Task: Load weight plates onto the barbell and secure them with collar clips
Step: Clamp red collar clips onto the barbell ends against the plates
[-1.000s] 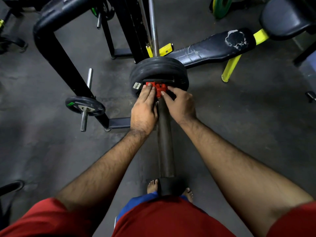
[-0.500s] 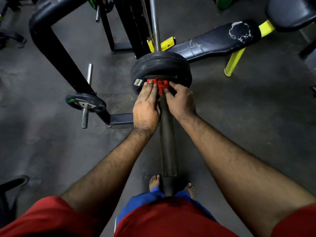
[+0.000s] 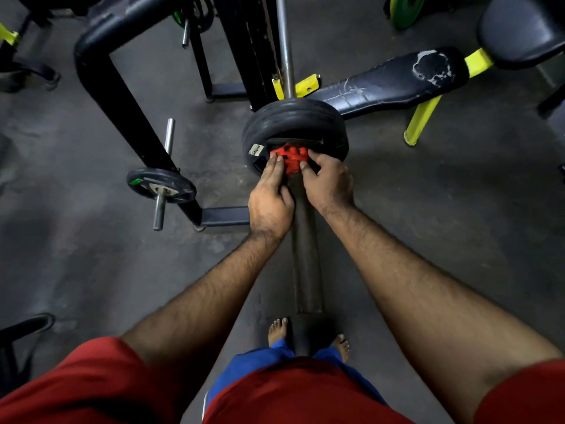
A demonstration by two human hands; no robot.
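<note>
Since last frame: both hands slid a touch further in with the red collar, and the view tipped a bit. Otherwise same pose.
Floor [image 3: 91, 270]: dark gym floor. I'm watching from the head view, straight down at bare feet and red shorts.
Rack [image 3: 122, 96]: black plate tree off to the left, one small spare plate [image 3: 161, 185] parked on its peg.
Table [image 3: 394, 84]: worn dark pad on yellow legs, behind the bar on the right.
Barbell [image 3: 305, 255]: sleeve points right back at me, the thin shaft runs away past the rack upright.
Weight plates [image 3: 295, 123]: black stack already on the sleeve, looks pushed all the way in. From here I can't tell exactly how many.
Left hand [image 3: 270, 200]: fingers laid straight along the left side of the collar, pushing it, thumb tucked toward the sleeve.
Right hand [image 3: 328, 183]: curled round the right side of the collar, thumb pressing on top.
Collar clip [image 3: 290, 159]: red, on the sleeve, snug up against the outer plate, between both hands.
Progress: I'd say this end is basically loaded and the clip is getting seated or locked. Can't tell if the lever is closed yet.
Left to do: confirm the lock. The other end of the bar is out of view, so no idea if it still needs plates and a clip.
</note>
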